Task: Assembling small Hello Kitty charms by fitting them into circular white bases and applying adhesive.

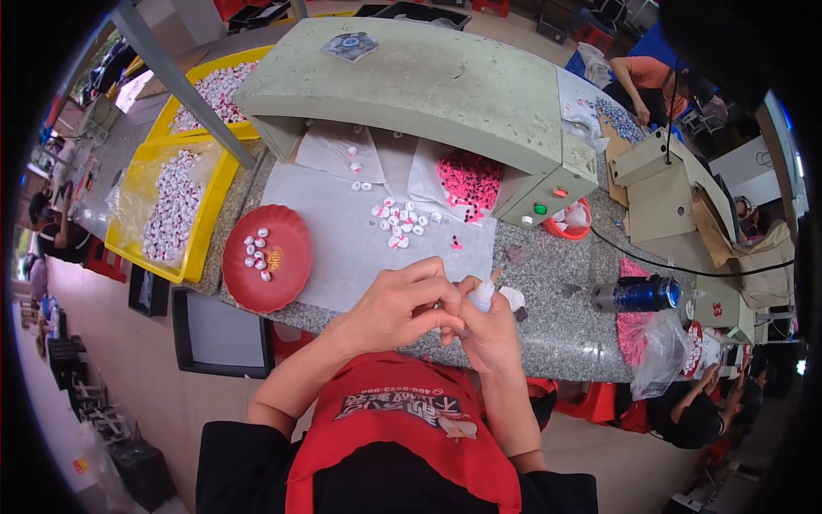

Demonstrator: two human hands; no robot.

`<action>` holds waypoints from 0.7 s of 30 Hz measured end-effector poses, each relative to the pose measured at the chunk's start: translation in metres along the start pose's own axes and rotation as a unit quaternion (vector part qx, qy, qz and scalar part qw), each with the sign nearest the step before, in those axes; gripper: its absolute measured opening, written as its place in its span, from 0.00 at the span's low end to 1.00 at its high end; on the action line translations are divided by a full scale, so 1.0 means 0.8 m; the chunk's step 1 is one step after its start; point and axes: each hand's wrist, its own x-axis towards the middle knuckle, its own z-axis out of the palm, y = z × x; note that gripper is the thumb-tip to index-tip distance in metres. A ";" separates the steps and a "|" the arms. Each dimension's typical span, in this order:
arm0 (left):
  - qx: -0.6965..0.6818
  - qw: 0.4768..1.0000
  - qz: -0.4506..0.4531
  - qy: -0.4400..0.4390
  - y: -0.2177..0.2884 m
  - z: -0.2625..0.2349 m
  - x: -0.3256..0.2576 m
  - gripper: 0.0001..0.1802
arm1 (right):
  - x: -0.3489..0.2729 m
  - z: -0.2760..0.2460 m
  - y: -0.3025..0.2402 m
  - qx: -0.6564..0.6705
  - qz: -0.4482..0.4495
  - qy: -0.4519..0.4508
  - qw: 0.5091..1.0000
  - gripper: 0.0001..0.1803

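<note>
My left hand (405,304) and my right hand (494,332) meet over the near edge of the worktable. A small whitish, translucent bottle-like thing (481,296) sticks up from the closed fingers of my right hand. The left fingertips are pinched together against the right hand; what they hold, if anything, is hidden. Beyond my hands, several small white pieces with red marks (399,221) lie on a white sheet (330,248). A pile of small pink and black pieces (469,182) sits further back, partly under a pale green machine hood (419,77).
At left, a red scalloped plate (291,224) holds several white pieces. Yellow trays (203,248) full of similar pieces stand beyond it. A red basket (585,214), a blue flask (642,294) and a black cable (685,271) are at right. Other people sit nearby.
</note>
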 end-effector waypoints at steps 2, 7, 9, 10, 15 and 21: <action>-0.004 1.000 -0.007 0.015 0.002 0.003 -0.001 0.07 | -0.001 0.000 -0.002 0.014 0.011 -0.011 1.000 0.05; 0.022 0.999 0.011 0.027 -0.003 0.003 -0.001 0.08 | -0.001 0.001 -0.004 0.028 0.016 -0.017 0.999 0.05; 0.022 0.999 0.045 0.013 -0.006 0.002 0.000 0.08 | -0.001 0.000 -0.004 0.035 0.021 -0.015 0.999 0.05; 0.022 0.999 0.044 0.014 -0.006 0.002 0.000 0.08 | -0.001 -0.002 -0.003 0.028 0.019 -0.021 0.999 0.06; 0.029 0.998 0.045 0.021 -0.001 0.004 -0.001 0.09 | -0.002 -0.001 -0.005 0.037 0.025 -0.041 0.998 0.07; 0.047 0.996 0.065 0.034 -0.005 0.006 -0.002 0.09 | -0.004 -0.003 -0.002 0.063 0.040 -0.057 0.996 0.07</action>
